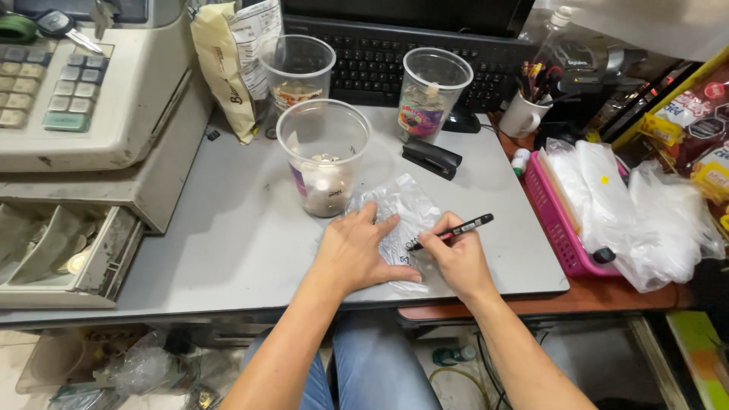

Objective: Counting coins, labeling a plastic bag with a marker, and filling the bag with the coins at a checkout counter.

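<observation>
You're partway through marking the small clear plastic bag (401, 220): some dark writing already shows on it, and the pen tip is on the film. Your left hand (357, 254) lies flat with fingers spread, pinning the bag to the grey desk (228, 228); your right hand (456, 258) is pinched around the black marker (456, 230), wrist resting low, just in front of the coin-filled cup (325, 163)

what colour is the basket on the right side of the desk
Pink basket, seen in the head view.
</observation>
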